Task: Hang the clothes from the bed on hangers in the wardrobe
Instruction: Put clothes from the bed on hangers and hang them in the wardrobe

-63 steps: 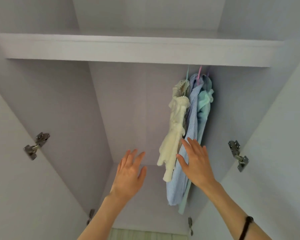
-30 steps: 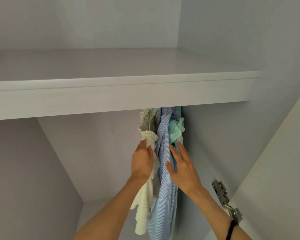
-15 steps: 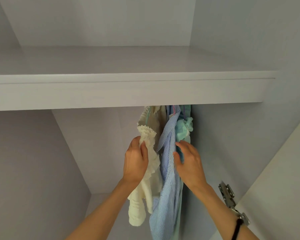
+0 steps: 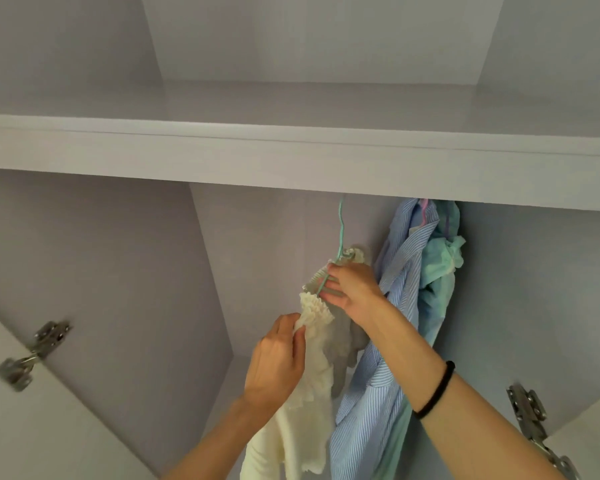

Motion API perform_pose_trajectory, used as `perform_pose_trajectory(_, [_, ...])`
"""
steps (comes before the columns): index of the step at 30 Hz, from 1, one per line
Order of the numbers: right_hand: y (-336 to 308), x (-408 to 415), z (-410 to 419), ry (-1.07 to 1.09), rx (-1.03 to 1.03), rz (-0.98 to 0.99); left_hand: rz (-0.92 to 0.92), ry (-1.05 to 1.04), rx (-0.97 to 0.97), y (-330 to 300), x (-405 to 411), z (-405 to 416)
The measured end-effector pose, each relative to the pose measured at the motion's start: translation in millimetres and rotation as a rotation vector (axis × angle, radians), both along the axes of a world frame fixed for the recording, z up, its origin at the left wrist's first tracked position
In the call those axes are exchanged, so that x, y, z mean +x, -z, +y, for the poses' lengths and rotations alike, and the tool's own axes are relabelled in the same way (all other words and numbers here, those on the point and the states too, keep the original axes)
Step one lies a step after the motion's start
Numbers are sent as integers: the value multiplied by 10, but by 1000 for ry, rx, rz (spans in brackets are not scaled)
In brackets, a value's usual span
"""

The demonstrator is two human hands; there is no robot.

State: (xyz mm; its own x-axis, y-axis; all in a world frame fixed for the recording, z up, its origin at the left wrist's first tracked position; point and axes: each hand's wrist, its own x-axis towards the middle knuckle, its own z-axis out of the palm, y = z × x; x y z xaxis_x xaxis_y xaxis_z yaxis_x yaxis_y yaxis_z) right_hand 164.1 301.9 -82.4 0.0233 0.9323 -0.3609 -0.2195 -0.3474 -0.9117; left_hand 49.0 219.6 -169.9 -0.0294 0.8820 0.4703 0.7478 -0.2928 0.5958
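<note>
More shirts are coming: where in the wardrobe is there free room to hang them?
Free: the stretch under the shelf between the left wall and the green hanger. Crowded: the right corner, where the striped shirt and teal garment bunch.

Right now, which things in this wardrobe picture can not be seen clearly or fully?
- Rail: the shelf front hides it and the green hanger hook's top, head view.
- Cream top: hem cut by the bottom edge; shoulder covered by the left hand and right hand.
- Striped shirt: partly behind the right forearm.
- Left hinge: blurred.
</note>
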Motion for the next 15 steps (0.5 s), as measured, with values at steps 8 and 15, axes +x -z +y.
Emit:
perform_pose_trajectory(8, [174, -355, -189, -232, -76, -12, 112, -64, 9, -9, -514, -289])
perform_pose_trajectory(15, [228, -539, -327, -482, 120, -374, 306, -215, -33, 8, -1385, -73])
